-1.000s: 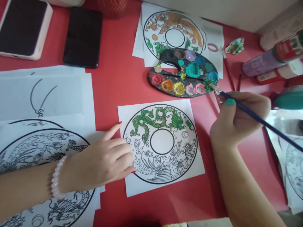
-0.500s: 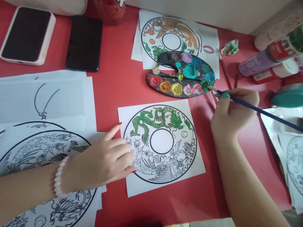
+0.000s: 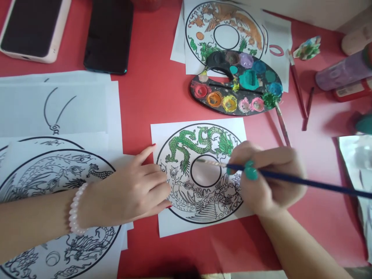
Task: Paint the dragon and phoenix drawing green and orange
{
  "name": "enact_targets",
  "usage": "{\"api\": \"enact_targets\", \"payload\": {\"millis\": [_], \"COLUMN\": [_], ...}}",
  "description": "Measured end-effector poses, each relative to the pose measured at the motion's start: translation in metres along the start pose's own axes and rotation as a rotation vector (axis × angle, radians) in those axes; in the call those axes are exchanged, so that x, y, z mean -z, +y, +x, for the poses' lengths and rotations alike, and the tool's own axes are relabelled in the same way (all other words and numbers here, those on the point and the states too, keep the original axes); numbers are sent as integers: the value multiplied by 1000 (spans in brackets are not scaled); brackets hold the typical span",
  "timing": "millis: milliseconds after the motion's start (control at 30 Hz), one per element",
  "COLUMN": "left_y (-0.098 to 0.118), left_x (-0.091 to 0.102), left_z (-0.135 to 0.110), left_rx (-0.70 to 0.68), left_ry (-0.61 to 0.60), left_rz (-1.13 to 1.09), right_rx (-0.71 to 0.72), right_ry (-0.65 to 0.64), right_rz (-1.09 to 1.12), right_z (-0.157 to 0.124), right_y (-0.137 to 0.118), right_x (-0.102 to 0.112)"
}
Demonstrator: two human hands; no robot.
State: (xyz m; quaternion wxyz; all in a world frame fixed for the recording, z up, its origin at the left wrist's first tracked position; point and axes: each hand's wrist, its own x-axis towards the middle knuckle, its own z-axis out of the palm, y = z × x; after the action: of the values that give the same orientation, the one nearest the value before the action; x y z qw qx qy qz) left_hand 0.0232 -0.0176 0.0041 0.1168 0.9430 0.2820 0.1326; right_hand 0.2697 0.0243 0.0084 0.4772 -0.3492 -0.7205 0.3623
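A white sheet with a round dragon drawing, its dragon painted green, lies on the red table. My left hand, a pearl bracelet at its wrist, rests flat with fingers spread on the sheet's left edge. My right hand is closed on a blue paintbrush and lies over the drawing's right side. The brush tip reaches left above the blank centre circle. Just beyond the sheet sits a black oval palette with several wells of colour.
Printed line drawings are stacked at the left. Two phones lie at the top left. A part-painted sheet sits under the palette. Spare brushes and paint tubes lie at the right.
My right hand has carried the brush from the palette's green well down and left onto the drawing. My left hand has stayed on the sheet.
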Motion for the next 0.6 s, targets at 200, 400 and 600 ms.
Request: {"api": "enact_targets", "payload": {"millis": [200, 400, 600], "left_y": [0, 0, -1], "left_x": [0, 2, 1], "left_z": [1, 2, 2], "left_rx": [3, 10, 7], "left_ry": [-19, -6, -5], "left_rz": [-28, -22, -26], "right_rx": [172, 166, 187], "right_ry": [-230, -303, -312], "right_rz": [-23, -58, -76], "right_z": [0, 0, 0], "right_y": [-4, 0, 0], "right_x": [-12, -9, -8]}}
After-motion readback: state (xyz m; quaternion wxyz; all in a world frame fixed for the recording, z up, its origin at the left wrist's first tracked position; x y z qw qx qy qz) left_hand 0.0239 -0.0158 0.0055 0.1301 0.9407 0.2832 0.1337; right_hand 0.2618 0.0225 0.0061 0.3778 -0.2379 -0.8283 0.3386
